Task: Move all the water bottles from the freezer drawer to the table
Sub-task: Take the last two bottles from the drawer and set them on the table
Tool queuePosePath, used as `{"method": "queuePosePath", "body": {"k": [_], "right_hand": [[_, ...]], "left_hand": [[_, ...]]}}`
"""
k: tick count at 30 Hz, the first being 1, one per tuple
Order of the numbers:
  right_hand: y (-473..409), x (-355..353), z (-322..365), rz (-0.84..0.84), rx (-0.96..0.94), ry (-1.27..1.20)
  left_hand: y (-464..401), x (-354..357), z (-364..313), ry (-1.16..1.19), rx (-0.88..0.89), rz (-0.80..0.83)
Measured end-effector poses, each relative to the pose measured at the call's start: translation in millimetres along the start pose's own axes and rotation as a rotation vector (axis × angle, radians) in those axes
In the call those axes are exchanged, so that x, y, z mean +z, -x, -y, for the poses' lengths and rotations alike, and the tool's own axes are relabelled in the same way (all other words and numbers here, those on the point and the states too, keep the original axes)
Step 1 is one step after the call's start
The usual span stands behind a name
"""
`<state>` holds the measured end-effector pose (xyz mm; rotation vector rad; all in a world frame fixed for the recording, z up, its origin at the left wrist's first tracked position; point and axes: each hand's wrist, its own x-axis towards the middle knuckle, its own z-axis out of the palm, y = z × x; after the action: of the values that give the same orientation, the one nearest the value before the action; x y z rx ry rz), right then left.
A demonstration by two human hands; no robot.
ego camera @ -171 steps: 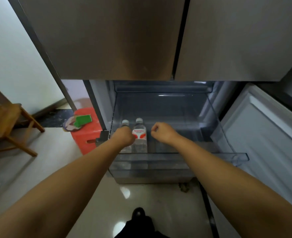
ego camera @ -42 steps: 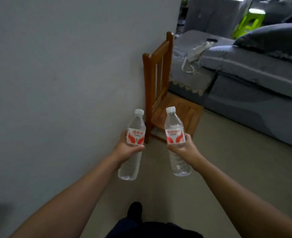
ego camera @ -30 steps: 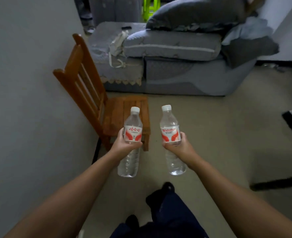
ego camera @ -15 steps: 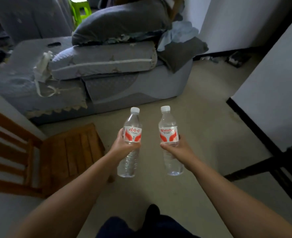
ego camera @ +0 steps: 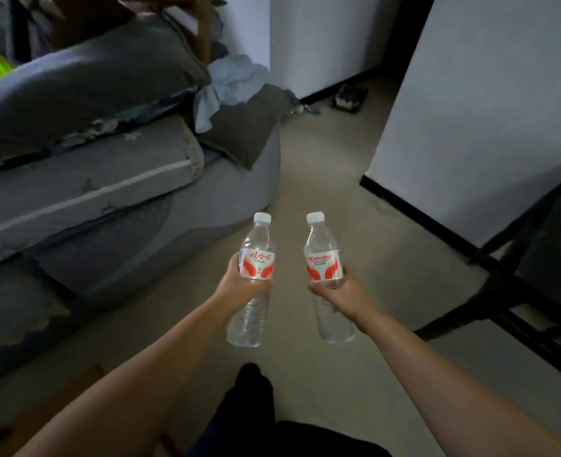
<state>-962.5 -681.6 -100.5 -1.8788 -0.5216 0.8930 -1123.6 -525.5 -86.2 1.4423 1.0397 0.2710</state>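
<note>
I hold two clear water bottles with white caps and red-and-white labels upright in front of me. My left hand (ego camera: 239, 286) grips the left bottle (ego camera: 256, 258) around its middle. My right hand (ego camera: 338, 293) grips the right bottle (ego camera: 323, 258) the same way. The bottles stand about a hand's width apart above the beige floor. A dark table (ego camera: 556, 225) with black legs shows at the right edge. The freezer drawer is out of view.
A grey sofa (ego camera: 114, 206) piled with cushions and cloths fills the left. A white wall (ego camera: 490, 120) with a black skirting stands ahead on the right. A wooden chair corner (ego camera: 51, 400) sits at the lower left. Open floor runs between sofa and wall.
Since the freezer drawer, both hands have taken a bottle each. The view has turned right: the wooden chair slid to the lower left and the dark table came in at the right.
</note>
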Motion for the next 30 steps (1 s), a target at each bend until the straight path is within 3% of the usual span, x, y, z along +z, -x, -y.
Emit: {"method": "queuePosePath", "body": {"k": [7,17,30], "right_hand": [[-69.3,-4.6,42.0,-0.207,0.033,-0.112],[-128.3,-80.8,16.8,-0.462,0.245,-0.244],[-255.3,-300.4,19.2,-0.624,0.258,-0.239]], "left_hand": [[-119.3,-3.6,-82.3,-0.174,0.076,0.203],[-223.5,102.1,-140.4,-0.281,0.139,0.542],[-369.7,318.0,-263.5,-0.32,0.157,0.726]]}}
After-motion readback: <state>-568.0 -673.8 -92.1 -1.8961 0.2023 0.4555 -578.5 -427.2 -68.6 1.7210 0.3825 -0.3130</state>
